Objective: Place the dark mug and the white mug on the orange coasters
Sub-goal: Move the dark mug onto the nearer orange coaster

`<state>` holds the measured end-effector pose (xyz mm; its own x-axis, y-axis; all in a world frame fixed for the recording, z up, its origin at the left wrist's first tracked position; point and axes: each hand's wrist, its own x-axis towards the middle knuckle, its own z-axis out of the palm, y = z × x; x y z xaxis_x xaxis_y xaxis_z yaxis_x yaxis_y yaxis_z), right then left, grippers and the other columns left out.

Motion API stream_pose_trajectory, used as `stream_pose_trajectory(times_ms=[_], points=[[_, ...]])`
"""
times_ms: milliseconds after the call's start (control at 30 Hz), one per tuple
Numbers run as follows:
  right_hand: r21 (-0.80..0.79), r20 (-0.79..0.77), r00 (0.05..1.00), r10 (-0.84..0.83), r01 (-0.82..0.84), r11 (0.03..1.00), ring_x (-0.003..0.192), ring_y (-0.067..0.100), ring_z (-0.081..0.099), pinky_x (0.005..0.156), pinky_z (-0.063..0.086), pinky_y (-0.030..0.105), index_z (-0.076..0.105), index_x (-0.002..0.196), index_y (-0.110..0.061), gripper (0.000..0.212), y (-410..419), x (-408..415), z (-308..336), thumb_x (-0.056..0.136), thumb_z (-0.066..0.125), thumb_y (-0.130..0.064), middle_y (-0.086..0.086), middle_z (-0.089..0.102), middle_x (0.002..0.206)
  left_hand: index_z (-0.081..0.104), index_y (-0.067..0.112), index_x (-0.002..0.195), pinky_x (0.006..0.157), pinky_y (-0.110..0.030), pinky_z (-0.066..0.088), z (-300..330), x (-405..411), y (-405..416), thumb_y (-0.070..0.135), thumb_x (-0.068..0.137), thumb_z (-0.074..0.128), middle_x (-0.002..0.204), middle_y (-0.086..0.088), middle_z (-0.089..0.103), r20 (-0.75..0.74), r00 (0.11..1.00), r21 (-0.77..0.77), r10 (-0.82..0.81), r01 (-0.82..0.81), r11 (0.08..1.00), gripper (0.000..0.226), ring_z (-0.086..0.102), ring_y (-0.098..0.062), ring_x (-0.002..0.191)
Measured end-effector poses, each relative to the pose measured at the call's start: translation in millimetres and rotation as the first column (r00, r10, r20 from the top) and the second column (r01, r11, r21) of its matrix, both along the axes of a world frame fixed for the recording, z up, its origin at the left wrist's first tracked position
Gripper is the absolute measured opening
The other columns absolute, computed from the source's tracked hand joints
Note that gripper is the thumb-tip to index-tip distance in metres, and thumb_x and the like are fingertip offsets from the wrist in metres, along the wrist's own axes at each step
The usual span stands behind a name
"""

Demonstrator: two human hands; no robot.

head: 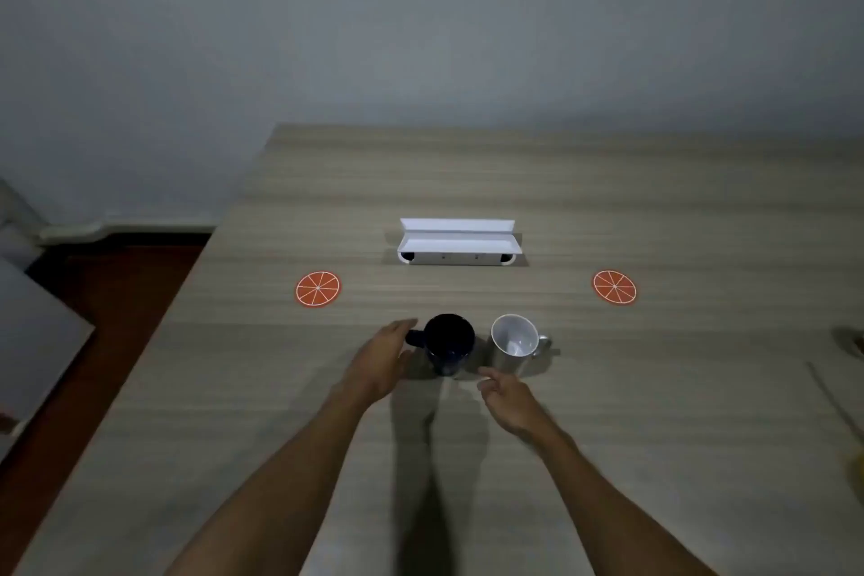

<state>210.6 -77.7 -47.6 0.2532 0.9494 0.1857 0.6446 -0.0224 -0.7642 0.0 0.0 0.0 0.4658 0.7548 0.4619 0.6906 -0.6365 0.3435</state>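
Observation:
A dark mug (pixel 450 344) stands upright on the wooden table (pixel 467 182), its handle pointing left. Right beside it stands a white mug (pixel 514 341) with its handle to the right. My left hand (pixel 381 362) is open just left of the dark mug, fingers near the handle, holding nothing. In front of the white mug, my right hand (pixel 507 398) is open and empty, fingertips just short of the mug's base. One orange-slice coaster (pixel 318 289) lies bare at the left, another orange coaster (pixel 614 287) bare at the right.
A white open box (pixel 459 243) sits behind the mugs at the table's middle. The table's left edge drops to a dark red floor (pixel 117 295). Some blurred objects lie at the far right edge (pixel 848 344).

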Motion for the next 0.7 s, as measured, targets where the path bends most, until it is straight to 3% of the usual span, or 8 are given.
stream_pose_trajectory(times_ms=[133, 267, 333, 400, 433, 533, 633, 700], points=[[-0.023, -0.079, 0.997, -0.016, 0.014, 1.0, 0.118, 0.025, 0.057, 0.098, 0.041, 0.029, 0.053, 0.134, -0.016, 0.042, -3, -8, 2, 0.093, 0.045, -0.021, 0.009, 0.062, 0.13, 0.068, 0.017, 0.119, 0.091, -0.042, 0.054, 13, 1, -2, 0.008, 0.091, 0.058, 0.117, -0.009, 0.072, -0.002, 1.0, 0.047, 0.01, -0.01, 0.999, 0.031, 0.066, -0.03, 0.107], [-0.008, -0.27, 0.963, -0.002, -0.001, 1.0, 0.101, 0.015, 0.054, 0.096, 0.045, 0.039, 0.056, 0.13, -0.013, 0.053, 24, 0, -21, 0.079, 0.048, -0.028, 0.01, 0.064, 0.129, 0.073, 0.017, 0.106, 0.08, -0.043, 0.057, 25, 1, -1, 0.016, 0.091, 0.061, 0.101, -0.012, 0.076, -0.049, 0.998, 0.049, 0.041, -0.038, 0.998, 0.019, 0.069, -0.032, 0.092], [-0.003, -0.394, 0.919, -0.02, 0.02, 1.0, 0.094, 0.019, 0.06, 0.088, 0.048, 0.04, 0.063, 0.116, -0.013, 0.053, 30, 0, -23, 0.068, 0.047, -0.027, 0.01, 0.07, 0.11, 0.072, 0.016, 0.107, 0.077, -0.044, 0.058, 25, 1, 1, 0.018, 0.092, 0.061, 0.098, -0.015, 0.074, -0.049, 0.998, 0.028, 0.026, -0.024, 0.999, 0.019, 0.069, -0.033, 0.088], [-0.007, -0.512, 0.859, -0.022, 0.022, 1.0, 0.075, 0.017, 0.056, 0.069, 0.047, 0.034, 0.067, 0.095, -0.017, 0.028, 18, -12, -8, 0.074, 0.048, -0.015, 0.007, 0.064, 0.084, 0.071, 0.014, 0.107, 0.075, -0.043, 0.058, 20, -2, 2, 0.019, 0.093, 0.059, 0.095, -0.015, 0.075, -0.013, 1.0, 0.008, -0.008, 0.008, 1.0, 0.018, 0.07, -0.031, 0.083], [-0.014, -0.571, 0.821, -0.014, 0.008, 1.0, 0.075, 0.016, 0.055, 0.069, 0.045, 0.031, 0.066, 0.09, -0.019, 0.026, 14, -16, -1, 0.081, 0.045, -0.006, 0.006, 0.062, 0.083, 0.07, 0.013, 0.106, 0.073, -0.041, 0.058, 15, -3, 3, 0.018, 0.094, 0.059, 0.094, -0.015, 0.075, 0.021, 0.999, 0.001, -0.024, 0.024, 1.0, 0.017, 0.07, -0.029, 0.08], [-0.023, -0.691, 0.723, -0.013, -0.004, 1.0, 0.092, 0.02, 0.059, 0.093, 0.046, 0.037, 0.062, 0.104, -0.012, 0.039, 9, -20, 4, 0.091, 0.028, 0.003, 0.008, 0.065, 0.097, 0.07, 0.009, 0.103, 0.066, -0.033, 0.05, 2, -3, -1, 0.014, 0.095, 0.06, 0.086, -0.014, 0.074, 0.128, 0.99, -0.014, -0.058, 0.06, 0.998, 0.013, 0.066, -0.024, 0.072], [-0.061, -0.768, 0.639, -0.036, -0.017, 0.998, 0.109, 0.035, 0.06, 0.113, 0.035, 0.044, 0.051, 0.124, 0.01, 0.044, 2, -22, -3, 0.09, 0.022, 0.007, 0.024, 0.065, 0.112, 0.07, 0.011, 0.101, 0.067, -0.038, 0.055, -14, -1, -5, 0.015, 0.094, 0.063, 0.082, -0.011, 0.073, 0.207, 0.974, -0.043, -0.089, 0.1, 0.994, 0.011, 0.066, -0.023, 0.071], [-0.095, -0.81, 0.584, -0.06, -0.03, 0.995, 0.127, 0.04, 0.049, 0.116, 0.031, 0.046, 0.049, 0.124, 0.012, 0.043, -3, -22, -15, 0.089, 0.024, 0.01, 0.029, 0.059, 0.124, 0.07, 0.011, 0.101, 0.074, -0.044, 0.061, -28, -3, -9, 0.014, 0.094, 0.063, 0.084, -0.01, 0.075, 0.273, 0.955, -0.099, -0.113, 0.145, 0.984, 0.01, 0.072, -0.022, 0.076]])
